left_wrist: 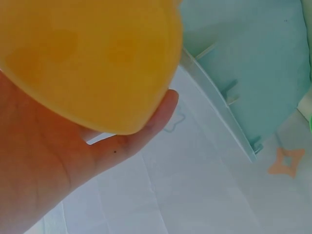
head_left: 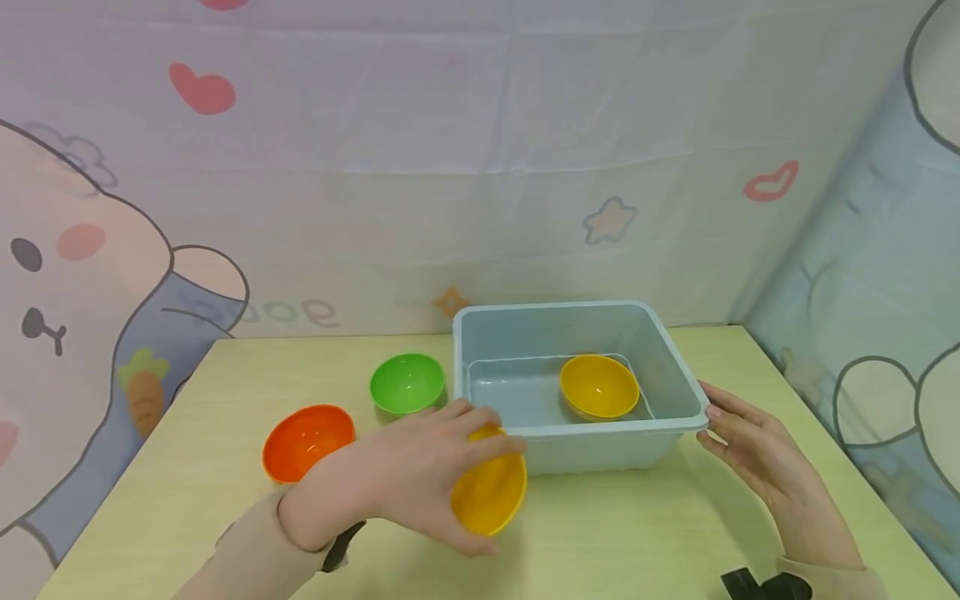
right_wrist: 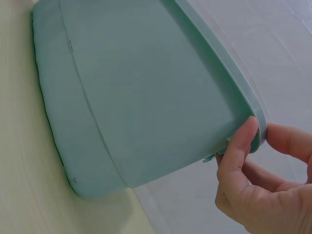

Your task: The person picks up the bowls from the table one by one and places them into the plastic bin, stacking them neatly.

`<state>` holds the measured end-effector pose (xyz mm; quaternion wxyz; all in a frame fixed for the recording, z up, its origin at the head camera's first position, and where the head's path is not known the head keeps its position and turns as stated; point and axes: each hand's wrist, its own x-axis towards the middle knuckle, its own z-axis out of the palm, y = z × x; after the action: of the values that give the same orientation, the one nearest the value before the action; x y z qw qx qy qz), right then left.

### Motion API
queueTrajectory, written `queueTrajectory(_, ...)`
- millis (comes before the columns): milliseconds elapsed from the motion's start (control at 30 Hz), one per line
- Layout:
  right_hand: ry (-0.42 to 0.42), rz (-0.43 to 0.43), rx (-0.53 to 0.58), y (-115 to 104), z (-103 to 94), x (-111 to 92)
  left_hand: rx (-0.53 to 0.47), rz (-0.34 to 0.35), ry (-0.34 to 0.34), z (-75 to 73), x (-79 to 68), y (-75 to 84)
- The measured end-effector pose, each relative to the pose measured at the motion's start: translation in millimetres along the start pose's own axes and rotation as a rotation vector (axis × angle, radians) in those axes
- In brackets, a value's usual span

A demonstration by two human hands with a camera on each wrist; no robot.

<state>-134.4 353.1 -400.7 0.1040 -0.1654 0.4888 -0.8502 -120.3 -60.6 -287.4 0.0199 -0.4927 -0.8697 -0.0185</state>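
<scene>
My left hand [head_left: 420, 475] grips a yellow bowl [head_left: 491, 492] by its rim, tilted on its side above the table, just left of the front of a pale blue plastic bin [head_left: 592, 450]. In the left wrist view the bowl [left_wrist: 97, 63] fills the upper left, with a finger along its edge. At the bin's front right corner my right hand [head_left: 768, 471] pinches the rim between thumb and fingers; the right wrist view shows this hand [right_wrist: 263, 190] on the bin's lip [right_wrist: 243, 92]. Inside the bin sits another yellow bowl [head_left: 598, 387], upright.
Left of the bin a green bowl [head_left: 407, 384] stands upright on the light wooden table [head_left: 187, 500]. An orange bowl [head_left: 307, 442] lies nearer, partly behind my left forearm. A printed cloth [head_left: 390, 167] hangs along the back and right side.
</scene>
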Motion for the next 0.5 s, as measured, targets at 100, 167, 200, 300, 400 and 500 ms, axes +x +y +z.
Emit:
queueTrajectory(100, -0.010, 0.001, 0.021, 0, -0.4, -1, -0.001, 0.007, -0.009, -3.4, 4.0, -1.1)
queueTrajectory(167, -0.014, 0.001, 0.028, 0, -0.7, -1, -0.007, 0.006, -0.021, -5.7, 6.6, -2.1)
queueTrajectory(200, -0.015, 0.002, 0.029, -1, -0.9, -1, -0.012, 0.003, -0.029, -6.9, 7.8, -2.7)
queueTrajectory(300, -0.017, 0.000, 0.026, -1, -1.3, -1, -0.028, -0.003, -0.041, -10.1, 11.6, -5.2)
queueTrajectory(400, -0.018, 0.001, 0.029, -1, -1.5, -1, -0.048, -0.004, -0.037, -12.5, 15.4, -8.5)
queueTrajectory(500, -0.024, 0.001, 0.035, 0, -1.5, 0, -0.076, -0.013, -0.035, -15.0, 19.0, -12.0)
